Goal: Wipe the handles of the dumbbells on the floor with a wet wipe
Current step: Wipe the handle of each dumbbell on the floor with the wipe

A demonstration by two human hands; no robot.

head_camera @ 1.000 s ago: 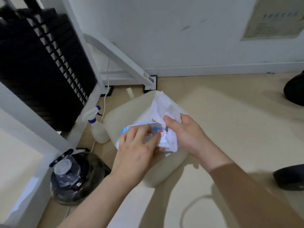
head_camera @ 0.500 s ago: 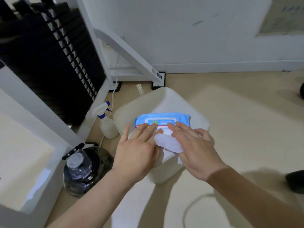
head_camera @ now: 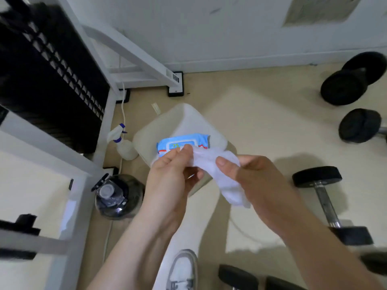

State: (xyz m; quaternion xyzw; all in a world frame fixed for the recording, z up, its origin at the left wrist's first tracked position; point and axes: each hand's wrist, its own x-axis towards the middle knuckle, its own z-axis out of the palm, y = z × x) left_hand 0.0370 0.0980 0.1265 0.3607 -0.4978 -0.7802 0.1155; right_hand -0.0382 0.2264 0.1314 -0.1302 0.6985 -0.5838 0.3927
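Both hands pinch one white wet wipe (head_camera: 217,172) between them: left hand (head_camera: 169,176) and right hand (head_camera: 257,181), above the blue wipe pack (head_camera: 182,143); a dumbbell (head_camera: 326,204) lies on the floor nearby.

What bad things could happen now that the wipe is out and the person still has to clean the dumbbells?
The wet wipe hangs loosely between the left hand and right hand, so it might slip onto the floor and get dirty. The shoe stands near the dumbbell, so a step sideways could hit it. The wipe pack sits on the white stool and could be knocked off.
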